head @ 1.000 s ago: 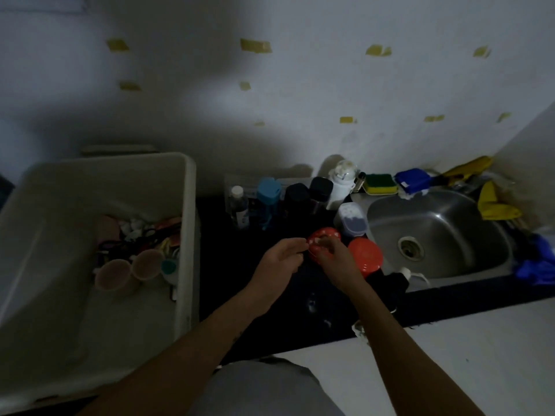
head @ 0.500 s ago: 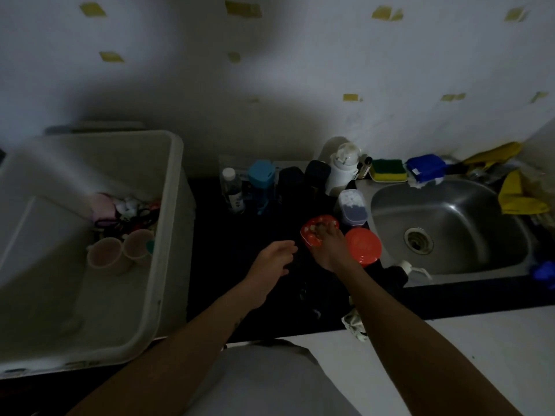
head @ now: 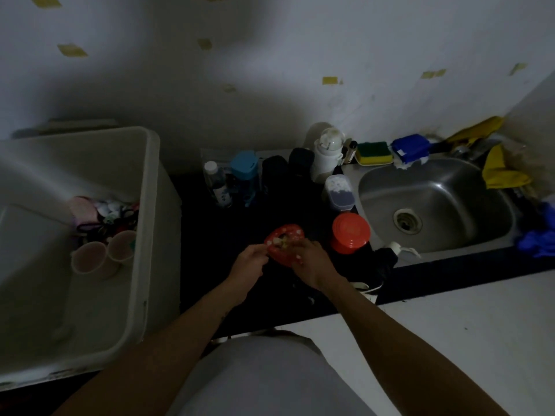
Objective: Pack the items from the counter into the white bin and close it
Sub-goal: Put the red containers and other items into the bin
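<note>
Dark counter (head: 210,256) beside white bin (head: 149,205), left hand (head: 247,265) and right hand (head: 310,265) in pinch grip on red container (head: 285,235)

You hold the red round container (head: 285,244), pale bits showing on top, tilted between your left grip (head: 250,264) and right grip (head: 309,262) over the dark surface (head: 210,265). The white bin (head: 150,223) stands open at your left, with two pink cups (head: 90,259) side by side inside it. An orange-lidded jar (head: 350,232), a clear tub (head: 339,192), a white bottle (head: 327,154), two dark flasks (head: 274,172), a blue-lidded bottle (head: 244,175) and a small clear bottle (head: 214,183) stand upright beyond
</note>
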A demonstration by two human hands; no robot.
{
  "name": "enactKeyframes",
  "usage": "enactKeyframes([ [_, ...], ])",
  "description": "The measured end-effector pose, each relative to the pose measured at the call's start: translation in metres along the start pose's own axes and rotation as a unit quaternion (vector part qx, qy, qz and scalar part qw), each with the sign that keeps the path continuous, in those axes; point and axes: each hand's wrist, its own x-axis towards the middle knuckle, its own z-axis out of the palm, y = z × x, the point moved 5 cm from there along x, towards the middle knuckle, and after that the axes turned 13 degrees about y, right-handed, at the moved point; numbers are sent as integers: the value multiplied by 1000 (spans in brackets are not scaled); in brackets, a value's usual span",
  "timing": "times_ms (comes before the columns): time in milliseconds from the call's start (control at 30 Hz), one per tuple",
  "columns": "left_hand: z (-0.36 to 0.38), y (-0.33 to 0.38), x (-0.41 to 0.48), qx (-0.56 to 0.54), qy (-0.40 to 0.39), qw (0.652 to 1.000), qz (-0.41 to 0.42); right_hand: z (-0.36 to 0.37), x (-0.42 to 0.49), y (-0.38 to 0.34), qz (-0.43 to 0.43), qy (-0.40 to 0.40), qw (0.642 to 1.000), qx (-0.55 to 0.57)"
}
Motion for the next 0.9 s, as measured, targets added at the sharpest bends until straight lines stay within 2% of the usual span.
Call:
enactKeyframes([
  [67,-4,-9,6,12,16,1000,-17,1,-4,5,89,65,988,112],
  [133,-8,-19,12,26,14,999,-42,6,-9,13,201,108,959,166],
  [267,-4,-23,12,26,-33,995,-90,32,-22,10,336,35,888,312],
  [333,1,-15,11,1,-51,993,-103,40,-26,2,349,17,866,357],
  [500,-3,-12,10,-9,-62,992,-107,51,-34,-13,360,35,838,409],
  [733,-20,-19,8,-24,-59,993,-98,56,-37,-25,374,74,824,420],
  [900,-18,-17,-1,-9,-87,993,-82,66,-37,-27,433,100,768,461],
])
